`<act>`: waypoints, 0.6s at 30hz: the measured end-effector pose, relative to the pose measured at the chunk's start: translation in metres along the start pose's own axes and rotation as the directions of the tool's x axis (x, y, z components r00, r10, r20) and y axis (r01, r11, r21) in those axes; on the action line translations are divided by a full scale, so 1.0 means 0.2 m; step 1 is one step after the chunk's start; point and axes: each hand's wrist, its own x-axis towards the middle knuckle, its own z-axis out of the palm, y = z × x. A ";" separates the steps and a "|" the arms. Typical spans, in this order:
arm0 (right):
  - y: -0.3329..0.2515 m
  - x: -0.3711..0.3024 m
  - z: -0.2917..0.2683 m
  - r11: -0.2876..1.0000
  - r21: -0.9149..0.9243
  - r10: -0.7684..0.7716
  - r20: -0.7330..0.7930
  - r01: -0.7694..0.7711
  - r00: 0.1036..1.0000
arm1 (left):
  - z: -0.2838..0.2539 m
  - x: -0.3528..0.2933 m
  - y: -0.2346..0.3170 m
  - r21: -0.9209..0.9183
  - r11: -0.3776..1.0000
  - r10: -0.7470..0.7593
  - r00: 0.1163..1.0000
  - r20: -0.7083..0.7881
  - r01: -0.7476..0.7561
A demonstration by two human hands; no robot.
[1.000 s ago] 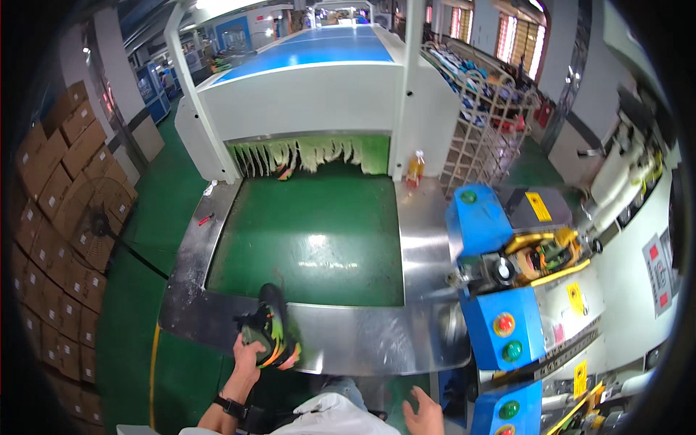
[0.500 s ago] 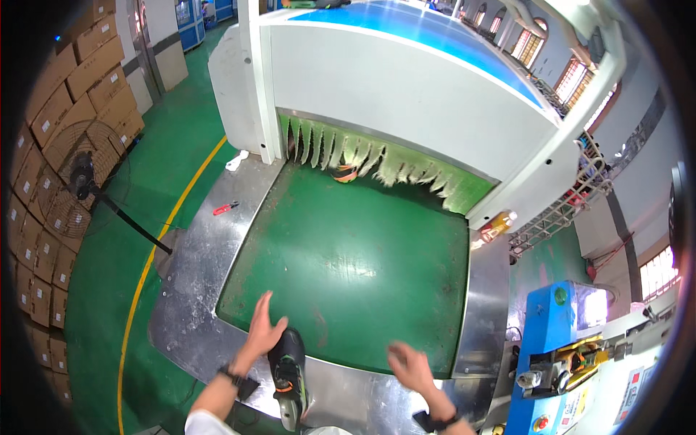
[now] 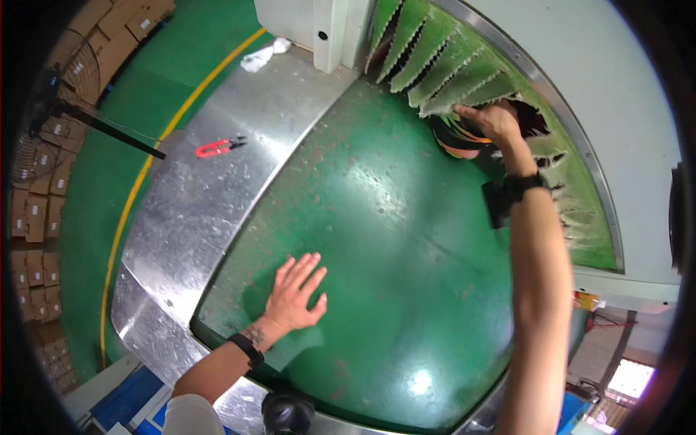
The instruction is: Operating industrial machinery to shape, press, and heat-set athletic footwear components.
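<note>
At the fringed green curtain (image 3: 449, 65), my right hand (image 3: 500, 125) is on a dark shoe (image 3: 460, 138) with orange and yellow-green trim. One digit stretches left over a strip's edge; my other fingers are partly hidden, and they appear closed on the shoe. The shoe's rear part is out of sight behind the strips. My left hand (image 3: 296, 293) is open, palm down and fingers spread, over the green belt (image 3: 377, 239); whether it touches the belt I cannot tell. Below it, at the lower edge, the black toe of another shoe (image 3: 287, 413) shows.
Red-handled thread snips (image 3: 221, 147) and a crumpled white cloth (image 3: 265, 55) lie on the metal rim (image 3: 188, 196) at left. A black-poled fan (image 3: 54, 98) stands beyond it, near stacked cardboard boxes (image 3: 32, 210). A yellow-orange bottle (image 3: 587, 301) is at right.
My view has moved closer to the curtain. My right hand has reached forward to the shoe there. My left hand has moved away from the near shoe, out over the belt.
</note>
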 end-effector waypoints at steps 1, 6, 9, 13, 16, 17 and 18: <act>-0.15 0.06 0.03 0.993 -0.098 0.065 -0.015 -0.066 0.998 | 0.01 -0.03 -0.03 -0.032 0.999 0.000 1.000 -0.002 0.000; -0.71 -0.41 -0.23 0.781 0.425 0.511 -0.014 -0.458 0.859 | -0.08 -0.20 0.01 0.068 0.997 -0.029 1.000 0.001 0.029; -1.25 -0.91 -0.54 0.050 0.890 0.688 0.299 -0.454 0.662 | -0.22 -0.22 -0.09 0.175 0.985 0.001 0.995 -0.102 0.017; -1.85 -2.01 -0.86 -0.705 0.509 0.300 0.845 -0.494 0.443 | -0.07 -0.23 -0.03 0.106 0.991 -0.075 0.997 -0.030 0.078; -2.25 -2.77 -1.19 -0.734 0.238 0.245 0.966 -0.636 0.078 | -0.12 -0.15 0.22 -0.306 0.909 -0.255 0.959 0.123 0.281; -2.34 -2.99 -1.26 -0.847 0.325 0.338 0.940 -0.421 0.047 | -0.16 -0.10 0.35 -0.616 0.683 -0.326 0.918 0.225 0.393; -2.31 -3.17 -1.49 -0.895 0.398 0.414 0.909 -0.201 -0.046 | -0.30 -0.10 0.60 -0.643 0.669 -0.187 0.921 0.341 0.374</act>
